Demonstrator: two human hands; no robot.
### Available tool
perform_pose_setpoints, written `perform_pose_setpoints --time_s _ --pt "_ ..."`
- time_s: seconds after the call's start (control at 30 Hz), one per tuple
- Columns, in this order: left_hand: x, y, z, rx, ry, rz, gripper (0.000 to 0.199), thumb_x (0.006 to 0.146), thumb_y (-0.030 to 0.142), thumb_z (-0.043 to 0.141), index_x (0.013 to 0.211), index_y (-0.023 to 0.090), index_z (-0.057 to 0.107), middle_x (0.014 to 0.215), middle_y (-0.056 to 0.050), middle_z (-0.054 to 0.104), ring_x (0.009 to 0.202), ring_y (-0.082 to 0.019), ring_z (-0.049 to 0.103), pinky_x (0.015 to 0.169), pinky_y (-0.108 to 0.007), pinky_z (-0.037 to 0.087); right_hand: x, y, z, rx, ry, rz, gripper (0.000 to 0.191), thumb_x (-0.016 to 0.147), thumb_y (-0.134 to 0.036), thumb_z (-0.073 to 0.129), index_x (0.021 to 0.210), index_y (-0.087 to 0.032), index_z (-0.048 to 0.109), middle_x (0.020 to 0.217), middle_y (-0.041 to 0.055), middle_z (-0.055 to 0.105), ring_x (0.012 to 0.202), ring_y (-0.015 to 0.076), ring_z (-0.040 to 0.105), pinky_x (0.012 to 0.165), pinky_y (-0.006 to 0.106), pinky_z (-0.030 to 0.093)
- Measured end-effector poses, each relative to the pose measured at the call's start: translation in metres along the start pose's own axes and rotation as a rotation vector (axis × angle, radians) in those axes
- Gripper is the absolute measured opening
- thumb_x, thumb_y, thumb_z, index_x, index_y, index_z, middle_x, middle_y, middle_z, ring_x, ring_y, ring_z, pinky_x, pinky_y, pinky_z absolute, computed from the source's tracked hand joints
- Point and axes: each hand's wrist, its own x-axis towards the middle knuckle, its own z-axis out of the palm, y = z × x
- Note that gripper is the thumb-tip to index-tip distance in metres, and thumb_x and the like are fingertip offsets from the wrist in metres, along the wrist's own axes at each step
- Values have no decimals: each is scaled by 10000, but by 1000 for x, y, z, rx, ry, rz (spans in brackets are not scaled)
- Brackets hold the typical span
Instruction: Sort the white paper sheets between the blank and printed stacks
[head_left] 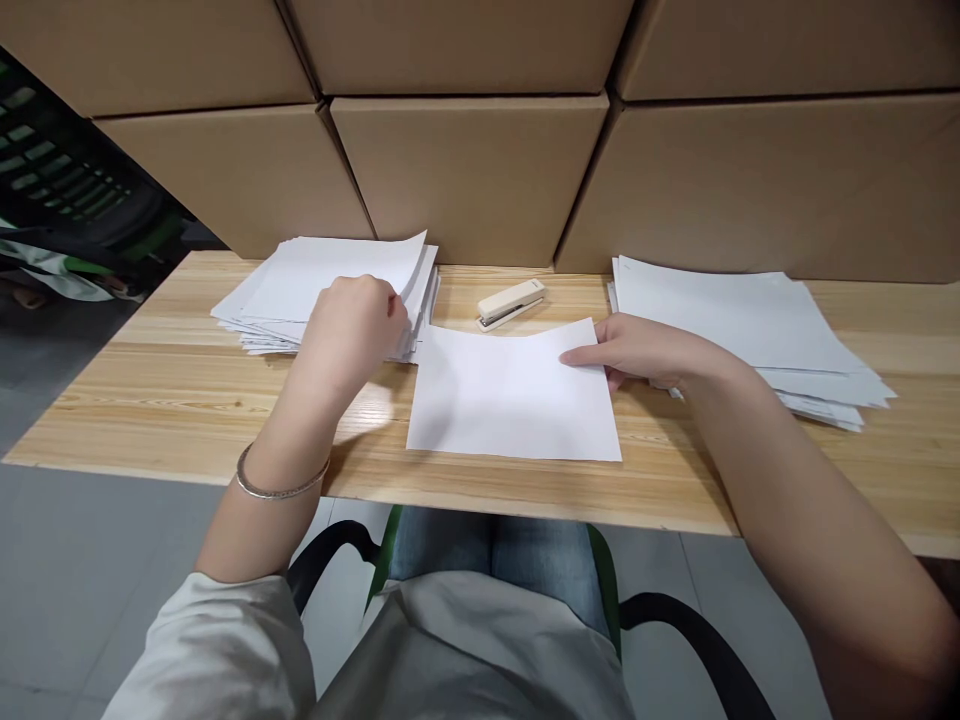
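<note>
A white sheet of paper (510,395) lies in front of me, its upper edge slightly raised. My right hand (637,350) pinches its right side, thumb on top and fingers below. Over the right edge of the left paper stack (330,265), my left hand (356,325) is curled closed; its fingertips are hidden, so anything in them does not show. Between the two stacks, just beyond the sheet, lies a cream stapler (511,304). The right paper stack (720,310) sits beyond my right hand and forearm, which cover part of it.
Cardboard boxes (469,180) form a wall along the back of the wooden table (142,390). The table's front edge runs just above my lap. Black chair armrests (334,560) flank me. At far left stands a dark slatted chair back (56,150).
</note>
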Motion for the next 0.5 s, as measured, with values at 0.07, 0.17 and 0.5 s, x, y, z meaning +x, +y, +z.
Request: perform_pose_setpoints --time_s 0.07,0.17,0.5 --pt "-1 0 3 -11 73 -11 259 901 197 451 771 189 675 808 -149 709 876 -351 674 779 -439 460 2 2 0 24 -9 1 332 788 -272 747 493 -229 602 462 25 574 444 125 491 463 249 439" --pt "-1 -2 6 -134 271 -79 196 940 246 486 876 194 664 922 -147 712 994 -355 670 879 -478 466 6 5 -1 81 -24 -19 297 766 -285 774 506 -234 640 508 41 615 481 148 533 499 275 472" --pt "-44 46 33 -165 619 843 182 970 168 444 809 201 522 766 -37 647 559 -118 538 421 -274 271 12 7 7 188 11 -44 422 855 -443 701 523 -225 558 524 32 556 468 128 462 474 278 408"
